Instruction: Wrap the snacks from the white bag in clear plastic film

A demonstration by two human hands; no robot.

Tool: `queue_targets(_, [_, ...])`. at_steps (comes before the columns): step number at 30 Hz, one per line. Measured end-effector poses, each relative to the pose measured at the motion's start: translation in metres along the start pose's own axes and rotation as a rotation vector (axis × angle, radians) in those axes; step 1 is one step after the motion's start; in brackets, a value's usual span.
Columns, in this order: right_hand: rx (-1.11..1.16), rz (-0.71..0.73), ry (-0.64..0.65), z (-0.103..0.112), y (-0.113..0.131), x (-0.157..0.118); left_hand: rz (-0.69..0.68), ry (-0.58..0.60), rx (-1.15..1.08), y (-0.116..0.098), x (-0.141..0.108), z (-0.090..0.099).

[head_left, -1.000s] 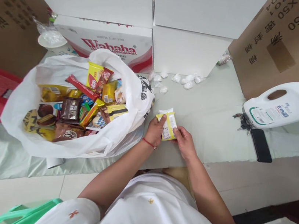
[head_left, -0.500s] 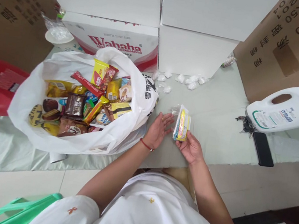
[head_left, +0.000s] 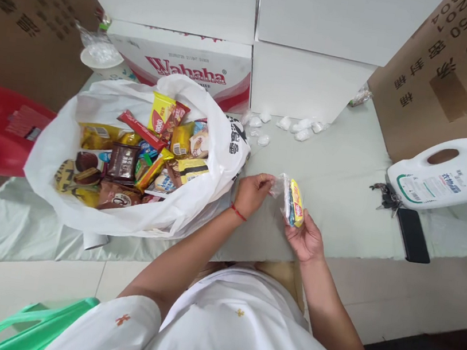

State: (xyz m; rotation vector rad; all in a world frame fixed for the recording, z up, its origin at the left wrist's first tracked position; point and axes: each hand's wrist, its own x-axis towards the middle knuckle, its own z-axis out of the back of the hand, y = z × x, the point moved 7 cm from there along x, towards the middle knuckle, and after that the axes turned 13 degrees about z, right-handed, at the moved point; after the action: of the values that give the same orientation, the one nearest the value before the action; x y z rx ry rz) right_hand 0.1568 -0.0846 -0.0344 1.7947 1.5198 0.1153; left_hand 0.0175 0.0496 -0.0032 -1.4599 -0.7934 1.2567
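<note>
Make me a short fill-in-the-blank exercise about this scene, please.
The right hand holds a packet, and the left hand wears a wrist cord coloured ____.
The snacks lie in a ____ plastic bag.
Beside the black phone lies a bunch of ____.
The red brand name on the carton reads ____.
Missing words: red; white; keys; Wahaha.

Now pinching the clear plastic film [head_left: 277, 184] with the left hand [head_left: 252, 194], open a moment ago; holding the snack pack [head_left: 294, 203] more edge-on in the right hand [head_left: 305, 238].
</note>
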Motion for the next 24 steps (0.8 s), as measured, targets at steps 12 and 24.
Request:
queue_targets(12, [-0.634, 0.466, 0.071, -0.040, -0.001, -0.002, 0.075, -0.043, -0.144, 0.001, -0.044, -0.018])
queue_targets(24, [-0.914, 0.634, 0.060, -0.055, 0.008, 0.007, -0.083, -0.267, 0.185, -0.002, -0.044, -0.007])
